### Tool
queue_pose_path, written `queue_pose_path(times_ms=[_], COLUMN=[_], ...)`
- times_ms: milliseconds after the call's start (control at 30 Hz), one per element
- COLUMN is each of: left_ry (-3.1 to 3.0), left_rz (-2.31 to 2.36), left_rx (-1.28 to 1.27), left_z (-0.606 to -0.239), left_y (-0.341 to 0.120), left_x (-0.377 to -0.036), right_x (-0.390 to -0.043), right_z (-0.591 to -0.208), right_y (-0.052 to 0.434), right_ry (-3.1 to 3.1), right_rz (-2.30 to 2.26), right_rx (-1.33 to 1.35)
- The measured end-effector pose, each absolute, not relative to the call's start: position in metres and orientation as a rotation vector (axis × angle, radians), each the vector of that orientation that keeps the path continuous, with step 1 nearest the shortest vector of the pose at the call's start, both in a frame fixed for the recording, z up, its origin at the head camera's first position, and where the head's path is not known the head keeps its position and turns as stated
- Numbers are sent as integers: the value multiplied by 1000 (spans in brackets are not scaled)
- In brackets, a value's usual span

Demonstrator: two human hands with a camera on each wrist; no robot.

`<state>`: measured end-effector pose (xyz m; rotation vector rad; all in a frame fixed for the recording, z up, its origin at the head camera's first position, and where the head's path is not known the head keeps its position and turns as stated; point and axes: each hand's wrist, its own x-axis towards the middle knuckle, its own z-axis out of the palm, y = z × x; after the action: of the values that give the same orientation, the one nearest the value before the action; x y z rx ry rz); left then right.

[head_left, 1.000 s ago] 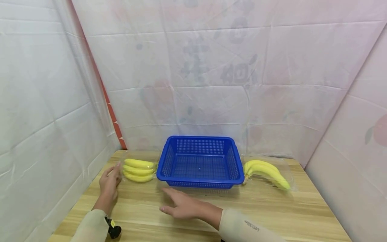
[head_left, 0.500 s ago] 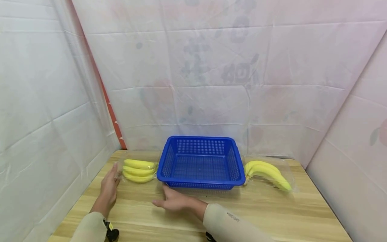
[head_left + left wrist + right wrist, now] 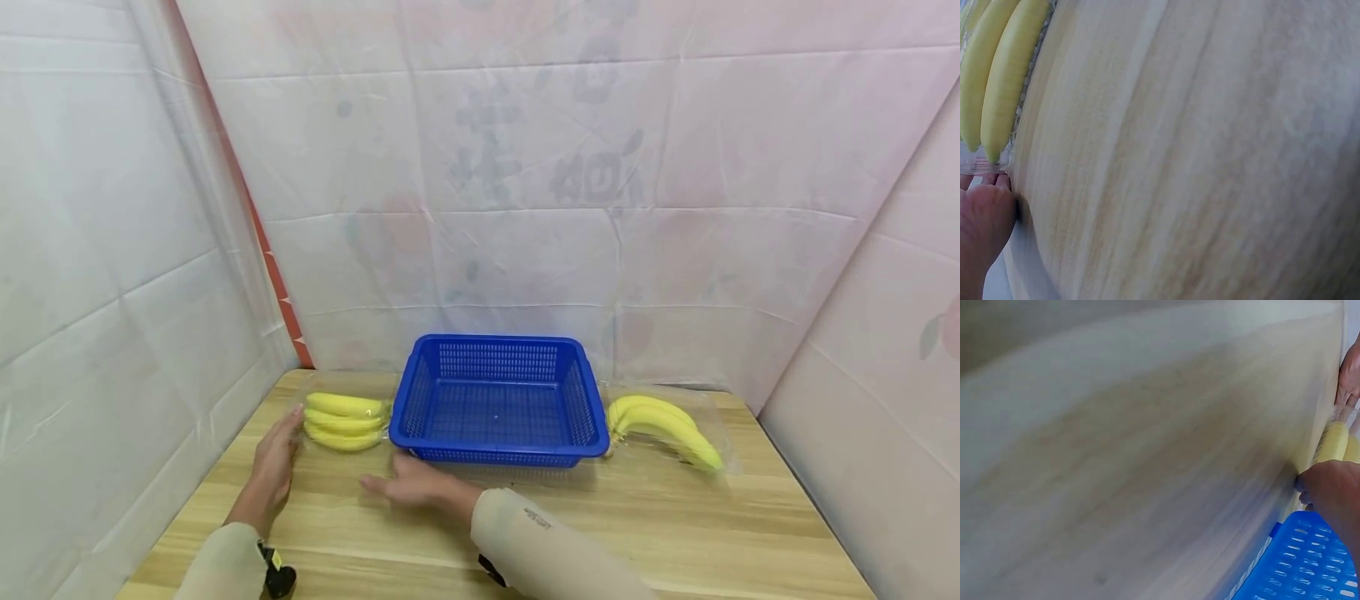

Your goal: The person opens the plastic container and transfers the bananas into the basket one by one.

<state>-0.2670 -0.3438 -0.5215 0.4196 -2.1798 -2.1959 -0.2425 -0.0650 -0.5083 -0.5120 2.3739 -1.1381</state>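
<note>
Left hand (image 3: 273, 467), fingers flat, touches wrapped bananas (image 3: 343, 421) left of blue basket (image 3: 498, 400). Right hand (image 3: 408, 487) open nearby on surface (image 3: 675, 525). Best grip w/ both hands, under wrap.

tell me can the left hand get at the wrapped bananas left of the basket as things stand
Probably yes. The left hand already lies at the end of the wrapped bananas, fingertips at the clear wrap, with only bare table around. The blue basket stands on their far side, out of the way.
</note>
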Motion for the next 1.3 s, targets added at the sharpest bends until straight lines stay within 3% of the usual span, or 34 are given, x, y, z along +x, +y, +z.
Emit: queue_pose_path(times_ms=[1300], left_ry=[-2210], left_rz=[-2109], left_rx=[580], left_z=[-522], left_y=[-342], left_x=[-266], right_x=[-252], right_z=[-509], right_y=[-62], right_ry=[2295], right_rz=[-1179], right_rx=[-601])
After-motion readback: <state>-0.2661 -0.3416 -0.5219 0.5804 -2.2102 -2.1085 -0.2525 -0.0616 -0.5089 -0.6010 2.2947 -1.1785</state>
